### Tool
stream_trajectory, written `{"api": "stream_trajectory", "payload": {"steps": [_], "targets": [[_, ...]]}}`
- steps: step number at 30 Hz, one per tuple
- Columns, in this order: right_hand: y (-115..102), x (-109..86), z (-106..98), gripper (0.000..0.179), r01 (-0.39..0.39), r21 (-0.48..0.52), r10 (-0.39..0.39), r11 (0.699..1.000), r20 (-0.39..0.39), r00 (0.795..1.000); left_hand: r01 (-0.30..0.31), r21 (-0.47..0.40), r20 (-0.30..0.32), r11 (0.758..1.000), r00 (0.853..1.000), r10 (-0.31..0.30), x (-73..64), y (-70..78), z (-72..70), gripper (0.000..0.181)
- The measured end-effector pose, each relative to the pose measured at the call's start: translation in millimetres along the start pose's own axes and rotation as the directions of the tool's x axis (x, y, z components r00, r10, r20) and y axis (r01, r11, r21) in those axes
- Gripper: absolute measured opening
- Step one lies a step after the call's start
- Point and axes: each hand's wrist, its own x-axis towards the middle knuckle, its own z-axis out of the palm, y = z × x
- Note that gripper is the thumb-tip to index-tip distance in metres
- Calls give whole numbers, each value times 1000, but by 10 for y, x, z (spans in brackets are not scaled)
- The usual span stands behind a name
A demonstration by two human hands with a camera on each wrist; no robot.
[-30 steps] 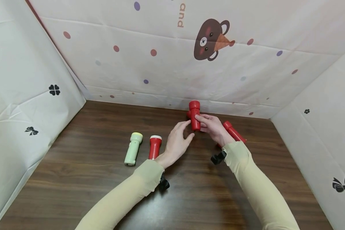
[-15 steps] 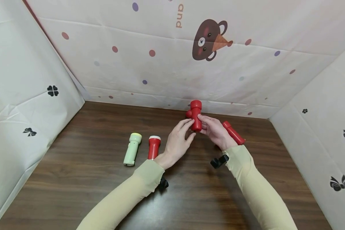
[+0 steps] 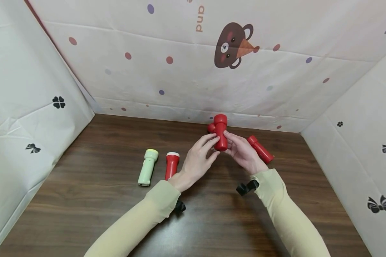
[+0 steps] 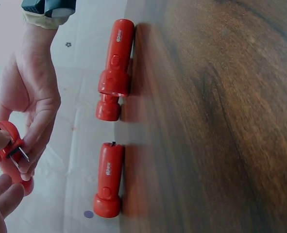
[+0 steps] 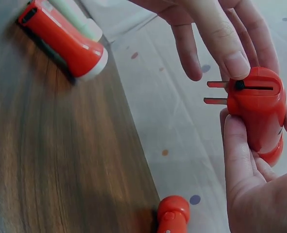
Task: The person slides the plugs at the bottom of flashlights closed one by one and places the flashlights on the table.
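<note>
My right hand [image 3: 244, 151] holds a red flashlight [image 3: 221, 130] between thumb and fingers, its wide head pointing away toward the back wall. In the right wrist view two metal plug prongs [image 5: 216, 101] stick out from the side near its base, beside a black slider [image 5: 239, 84] in a slot. A fingertip [image 5: 237, 65] of my left hand [image 3: 194, 160] presses at that slider, while its other digits stay spread near the flashlight. The left wrist view also has the prongs and the held flashlight [image 4: 7, 141] between both hands.
A pale green flashlight [image 3: 148, 167] and a red, white-rimmed flashlight [image 3: 172, 165] lie left of my hands. Right of them lies another red flashlight [image 3: 260, 149], overlapping one more in the left wrist view. A red flashlight [image 4: 108, 179] lies near the patterned back wall.
The right hand brings the red flashlight slightly right and closer to me. The left fingers, apart from it a second ago, now touch its base.
</note>
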Motion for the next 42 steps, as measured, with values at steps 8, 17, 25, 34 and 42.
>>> {"api": "stream_trajectory", "payload": {"steps": [8, 17, 25, 34, 42], "targets": [[10, -128, 56, 26, -27, 50, 28, 998, -14, 1000, -102, 9, -10, 995, 995, 102, -57, 30, -83, 52], [62, -277, 111, 23, -4, 92, 1, 996, 30, 1000, -215, 56, -13, 975, 976, 216, -142, 77, -184, 49], [98, -353, 182, 26, 26, 83, -31, 996, 49, 998, -272, 82, -22, 959, 961, 274, -201, 90, -257, 48], [114, -463, 251, 25, -4, 77, -4, 997, 95, 995, -285, 112, 7, 952, 958, 286, -269, 110, -343, 54], [157, -516, 299, 25, -2, 73, -5, 997, 98, 995, -309, 111, 20, 945, 951, 308, -310, 115, -401, 53]]}}
